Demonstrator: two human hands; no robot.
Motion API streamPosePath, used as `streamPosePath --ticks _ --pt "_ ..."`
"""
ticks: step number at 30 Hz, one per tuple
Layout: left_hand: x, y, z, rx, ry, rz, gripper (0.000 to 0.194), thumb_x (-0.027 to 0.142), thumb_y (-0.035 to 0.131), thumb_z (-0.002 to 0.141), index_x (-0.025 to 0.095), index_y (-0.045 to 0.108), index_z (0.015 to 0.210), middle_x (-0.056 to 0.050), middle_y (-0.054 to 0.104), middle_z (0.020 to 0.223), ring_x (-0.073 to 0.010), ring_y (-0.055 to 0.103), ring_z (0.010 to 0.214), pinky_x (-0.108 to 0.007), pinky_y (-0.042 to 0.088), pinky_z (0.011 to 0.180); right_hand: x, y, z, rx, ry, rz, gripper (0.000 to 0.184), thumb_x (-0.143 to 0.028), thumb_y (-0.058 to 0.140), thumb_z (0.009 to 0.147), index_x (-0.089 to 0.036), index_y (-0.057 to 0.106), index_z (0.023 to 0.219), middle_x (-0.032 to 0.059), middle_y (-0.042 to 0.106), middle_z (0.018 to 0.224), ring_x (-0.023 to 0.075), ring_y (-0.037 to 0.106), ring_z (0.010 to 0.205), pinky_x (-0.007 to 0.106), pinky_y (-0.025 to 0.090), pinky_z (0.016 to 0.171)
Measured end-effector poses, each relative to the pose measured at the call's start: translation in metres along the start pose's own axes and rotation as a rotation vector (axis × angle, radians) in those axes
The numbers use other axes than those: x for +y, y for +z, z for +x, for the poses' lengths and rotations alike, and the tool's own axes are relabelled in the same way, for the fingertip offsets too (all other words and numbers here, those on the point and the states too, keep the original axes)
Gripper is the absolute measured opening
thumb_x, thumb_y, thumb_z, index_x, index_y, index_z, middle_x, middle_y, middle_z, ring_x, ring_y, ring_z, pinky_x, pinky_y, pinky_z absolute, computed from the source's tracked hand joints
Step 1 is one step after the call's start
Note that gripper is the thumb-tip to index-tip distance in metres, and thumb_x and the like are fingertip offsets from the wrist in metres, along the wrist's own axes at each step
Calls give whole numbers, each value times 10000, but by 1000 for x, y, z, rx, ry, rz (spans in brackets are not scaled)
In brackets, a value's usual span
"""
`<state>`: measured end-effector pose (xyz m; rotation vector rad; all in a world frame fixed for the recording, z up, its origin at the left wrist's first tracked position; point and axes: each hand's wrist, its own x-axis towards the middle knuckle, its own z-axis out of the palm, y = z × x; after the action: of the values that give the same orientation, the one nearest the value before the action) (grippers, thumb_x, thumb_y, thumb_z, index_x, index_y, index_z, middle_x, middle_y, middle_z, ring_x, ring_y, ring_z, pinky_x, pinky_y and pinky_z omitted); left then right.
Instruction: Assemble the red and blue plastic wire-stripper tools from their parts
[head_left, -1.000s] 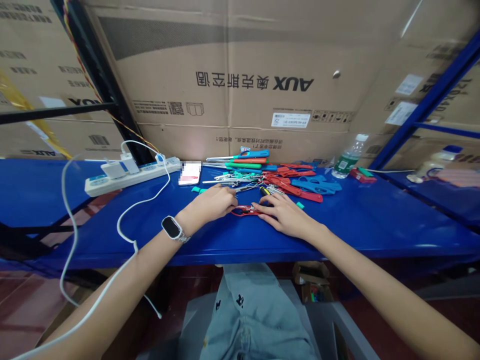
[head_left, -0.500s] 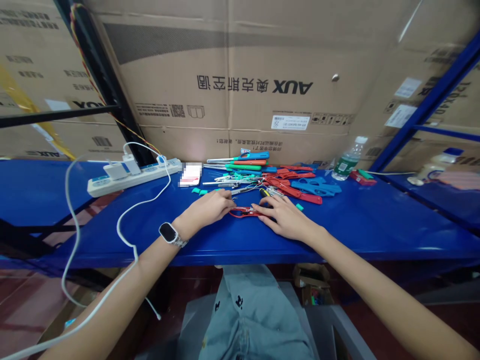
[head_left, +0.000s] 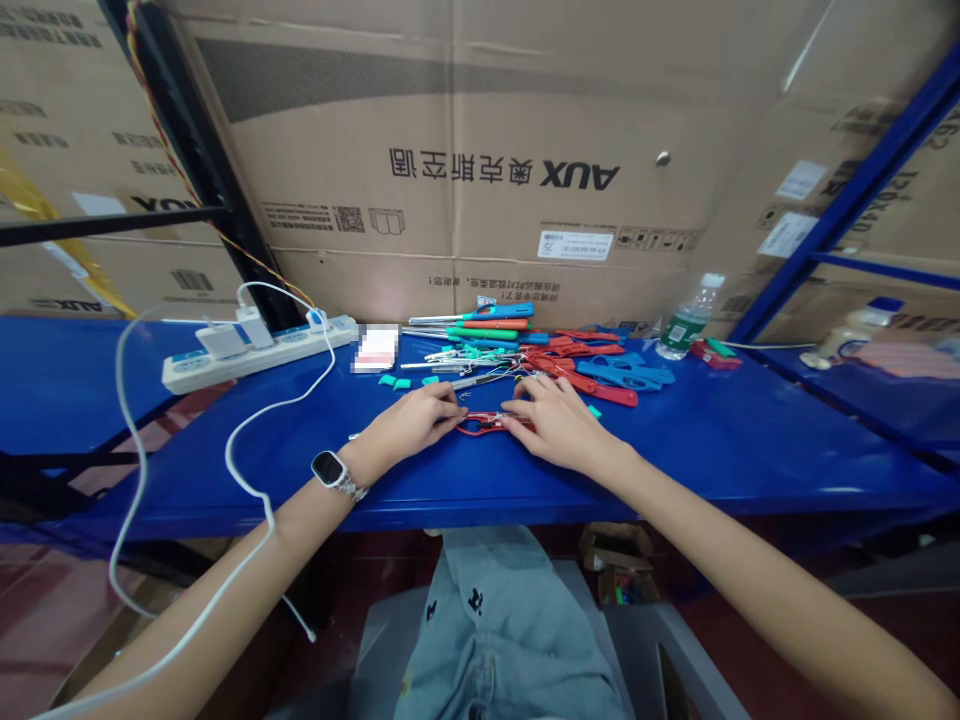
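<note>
A red lighter shell (head_left: pixel 484 421), its inner side with small parts facing up, lies on the blue table between my hands. My left hand (head_left: pixel 422 415) pinches its left end with thumb and forefinger. Over the right part bends my right hand (head_left: pixel 559 418), its fingers closed on the shell and covering that end. Behind my hands lies a heap of long-tubed lighters (head_left: pixel 495 323) with blue, orange and green handles. Red handle shells (head_left: pixel 600 378) and blue handle shells (head_left: pixel 630 372) are piled right of it. Small green pieces (head_left: pixel 395 382) sit just beyond my left hand.
A white power strip (head_left: pixel 255 358) with plugs stands at the left, its white cable (head_left: pixel 247 430) hanging over the table's front edge. A water bottle (head_left: pixel 690 318) and a small red box (head_left: pixel 715 354) are at the right. Large cartons (head_left: pixel 420 100) rise behind.
My right fingers have curled in closer over the right end of the red lighter shell. My left hand keeps its place at the left end. The whole view has shifted slightly.
</note>
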<state>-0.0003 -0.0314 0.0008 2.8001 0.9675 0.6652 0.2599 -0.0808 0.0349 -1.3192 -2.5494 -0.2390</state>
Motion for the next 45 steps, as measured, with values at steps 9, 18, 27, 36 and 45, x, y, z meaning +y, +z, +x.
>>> streamPosePath --ticks 9,18,27,36,45 --pt "1 -2 0 4 25 3 324 324 496 1052 189 788 1020 -97 646 991 -191 643 842 -358 573 800 1 11 57 -179 -70 327 82 -160 685 911 -197 757 923 42 729 929 186 644 855 286 431 741" --pt "2 -6 0 -26 18 39 298 273 481 1049 190 767 1063 -99 689 1017 -207 667 891 -355 566 827 6 27 44 -32 -60 497 128 -96 646 916 -168 731 853 29 687 850 147 610 774 274 436 761" --pt "-4 -16 -17 -53 36 66 309 187 494 998 188 757 1161 -121 682 1233 -229 678 1001 -403 571 905 10 35 36 33 -92 524 126 -145 632 932 -185 750 914 32 693 948 120 574 710 260 412 692" --pt "-5 -20 -20 -32 24 44 311 218 473 1047 196 686 1272 -105 701 1188 -224 663 1066 -412 552 977 13 41 38 46 -64 605 129 -145 649 909 -177 772 886 26 672 883 105 534 654 265 412 673" --pt "-9 -16 -18 6 53 -6 253 212 490 1042 179 737 1085 -97 713 1122 -215 668 1000 -389 566 912 15 41 39 37 -88 604 131 -148 651 923 -179 777 905 19 662 884 96 518 651 256 393 667"
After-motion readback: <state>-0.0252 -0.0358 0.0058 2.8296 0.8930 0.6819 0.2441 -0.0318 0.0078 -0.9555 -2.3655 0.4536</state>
